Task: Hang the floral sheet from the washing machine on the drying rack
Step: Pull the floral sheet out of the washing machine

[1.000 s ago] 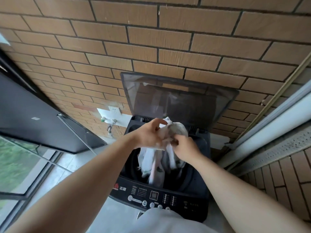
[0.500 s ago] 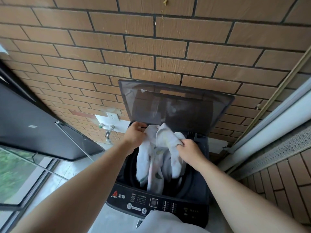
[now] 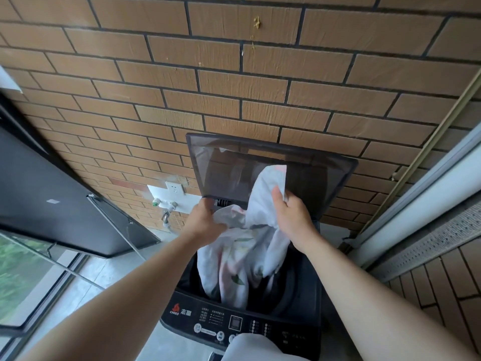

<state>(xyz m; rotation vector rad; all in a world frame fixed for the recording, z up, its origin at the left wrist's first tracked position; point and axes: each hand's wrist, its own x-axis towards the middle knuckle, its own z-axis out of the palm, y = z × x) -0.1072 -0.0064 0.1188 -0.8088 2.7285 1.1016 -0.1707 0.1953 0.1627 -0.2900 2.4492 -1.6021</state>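
Head view, only one I've got. Compared with a second ago, the floral sheet (image 3: 244,256) is way further out of the washing machine (image 3: 182,308). It was a tight wad between both hands right at the drum mouth; now it's stretched up and spread. The top corner sits at 12 o'clock of the bundle, in front of the raised lid (image 3: 221,173). The tail end still dangles into the drum at 6 o'clock, so I'd call the pull-out roughly halfway. No drying rack anywhere in view, so hanging is a way off yet.

Hands: they've drifted apart. The right hand (image 3: 294,220) has gone up and is at about 2 o'clock of the sheet. It's closed on the upper edge, with the thumb pinching cloth against curled fingers. The left hand (image 3: 205,222) is lower, at 9 o'clock, near the lid hinge. It's clamped on a fold, though its fingertips are mostly hidden behind the fabric. Neither hand touches the machine as far as I can tell.
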